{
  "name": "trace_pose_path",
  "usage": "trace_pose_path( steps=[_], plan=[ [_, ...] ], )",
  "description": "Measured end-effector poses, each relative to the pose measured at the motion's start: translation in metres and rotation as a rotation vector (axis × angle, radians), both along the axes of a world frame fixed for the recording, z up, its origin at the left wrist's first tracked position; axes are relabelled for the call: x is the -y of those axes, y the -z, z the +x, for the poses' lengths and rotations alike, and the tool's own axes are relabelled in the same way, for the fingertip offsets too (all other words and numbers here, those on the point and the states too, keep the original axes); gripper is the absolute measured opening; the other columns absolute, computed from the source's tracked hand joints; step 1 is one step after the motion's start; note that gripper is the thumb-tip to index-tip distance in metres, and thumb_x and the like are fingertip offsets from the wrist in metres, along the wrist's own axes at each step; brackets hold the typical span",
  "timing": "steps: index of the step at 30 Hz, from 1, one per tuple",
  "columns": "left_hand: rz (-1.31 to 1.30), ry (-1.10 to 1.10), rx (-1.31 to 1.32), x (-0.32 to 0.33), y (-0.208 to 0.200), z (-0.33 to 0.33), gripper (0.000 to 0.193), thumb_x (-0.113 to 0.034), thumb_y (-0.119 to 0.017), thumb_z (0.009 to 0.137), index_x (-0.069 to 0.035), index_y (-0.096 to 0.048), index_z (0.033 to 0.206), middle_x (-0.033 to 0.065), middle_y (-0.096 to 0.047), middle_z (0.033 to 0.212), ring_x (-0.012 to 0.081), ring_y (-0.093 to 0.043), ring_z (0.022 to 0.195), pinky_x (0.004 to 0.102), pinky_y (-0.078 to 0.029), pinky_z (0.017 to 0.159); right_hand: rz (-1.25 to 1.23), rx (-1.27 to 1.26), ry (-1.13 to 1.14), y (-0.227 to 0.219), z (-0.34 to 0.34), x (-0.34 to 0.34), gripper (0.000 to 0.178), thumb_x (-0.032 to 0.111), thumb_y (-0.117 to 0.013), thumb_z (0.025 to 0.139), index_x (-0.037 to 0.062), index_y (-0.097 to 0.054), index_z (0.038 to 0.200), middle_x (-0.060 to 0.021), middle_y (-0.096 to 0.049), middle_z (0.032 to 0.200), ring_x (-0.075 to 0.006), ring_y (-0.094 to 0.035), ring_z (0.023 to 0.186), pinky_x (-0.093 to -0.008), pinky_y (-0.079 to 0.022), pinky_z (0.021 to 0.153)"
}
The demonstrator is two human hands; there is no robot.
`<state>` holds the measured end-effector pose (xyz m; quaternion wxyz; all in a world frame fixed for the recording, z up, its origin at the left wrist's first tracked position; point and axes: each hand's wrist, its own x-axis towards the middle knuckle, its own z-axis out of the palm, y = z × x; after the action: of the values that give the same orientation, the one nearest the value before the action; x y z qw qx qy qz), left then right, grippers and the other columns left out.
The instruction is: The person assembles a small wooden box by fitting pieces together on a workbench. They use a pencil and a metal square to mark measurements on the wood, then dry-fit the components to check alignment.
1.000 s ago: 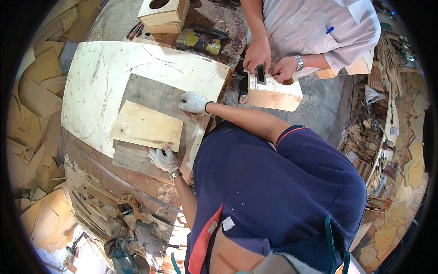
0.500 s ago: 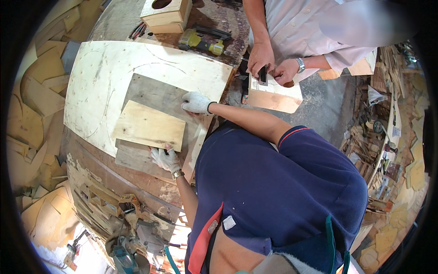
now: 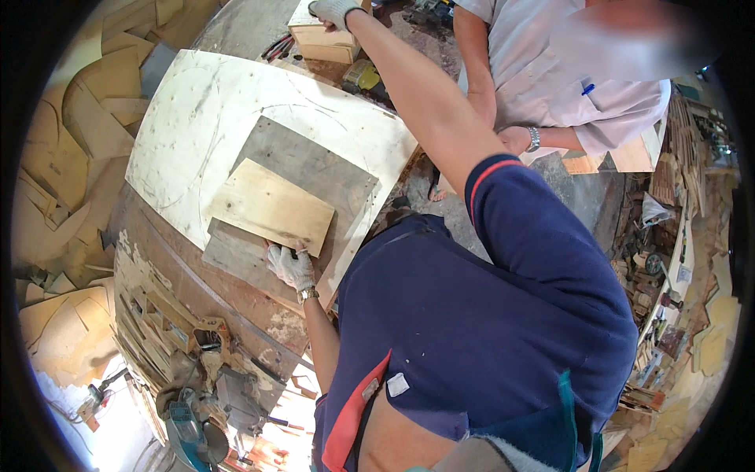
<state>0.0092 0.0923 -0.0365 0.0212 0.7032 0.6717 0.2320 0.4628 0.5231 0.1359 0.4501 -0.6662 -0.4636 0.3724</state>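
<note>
My left hand (image 3: 291,266), in a white knit glove, grips the near edge of a small pale plywood board (image 3: 271,204), thumb on top. That board lies over a larger grey, weathered board (image 3: 346,179). Beneath both is a wide light plywood sheet (image 3: 177,138) with faint curved pencil lines. My right arm stretches far forward. At its end my gloved right hand (image 3: 334,11) is closed over the top of a wooden box (image 3: 326,49), at the upper edge of the view; part of its grip is cut off.
A yellow-green nail gun (image 3: 366,79) lies beside the box, partly behind my right forearm. A co-worker in a pale shirt (image 3: 543,63) stands across at the right. A circular saw (image 3: 193,436) sits at lower left. Plywood offcuts (image 3: 59,149) pile along the left.
My right hand has left the grey board and reached forward to the wooden box. My left hand still holds the small board. The co-worker's box is now largely hidden by my arm.
</note>
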Motion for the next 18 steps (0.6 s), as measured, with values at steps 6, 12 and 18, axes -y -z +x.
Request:
trace_pose_path(
  steps=[6,12,18],
  plan=[
    [-0.027,-0.06,-0.023,0.008,0.005,-0.008,0.048,-0.051,-0.069,0.094,-0.005,-0.08,0.106,0.0183,-0.066,0.129,0.0404,-0.054,0.134,0.0601,-0.04,0.108,0.037,0.028,-0.091,0.008,-0.08,0.063,0.049,0.032,-0.069,0.098,-0.0089,-0.059,0.124,-0.0183,-0.073,0.087,-0.0263,-0.073,0.065,-0.0416,-0.063,0.059],
    [-0.156,-0.08,-0.011,0.011,0.011,-0.014,0.048,-0.052,-0.068,0.095,-0.01,-0.08,0.114,0.0148,-0.066,0.131,0.0395,-0.055,0.134,0.066,-0.038,0.111,-0.249,-0.259,-0.316,0.096,-0.176,0.249,0.03,0.026,-0.064,0.103,-0.0029,-0.068,0.101,-0.0095,-0.066,0.067,-0.0174,-0.064,0.051,-0.0365,-0.055,0.05],
    [0.021,-0.003,-0.038,0.008,0.002,-0.008,0.048,-0.052,-0.065,0.099,-0.006,-0.078,0.101,0.0158,-0.066,0.12,0.042,-0.053,0.135,0.0629,-0.039,0.11,-0.445,-0.536,-0.184,0.157,-0.189,0.306,0.033,0.027,-0.064,0.108,0.0004,-0.066,0.09,-0.0073,-0.065,0.066,-0.0169,-0.064,0.051,-0.0338,-0.053,0.048]
  ],
)
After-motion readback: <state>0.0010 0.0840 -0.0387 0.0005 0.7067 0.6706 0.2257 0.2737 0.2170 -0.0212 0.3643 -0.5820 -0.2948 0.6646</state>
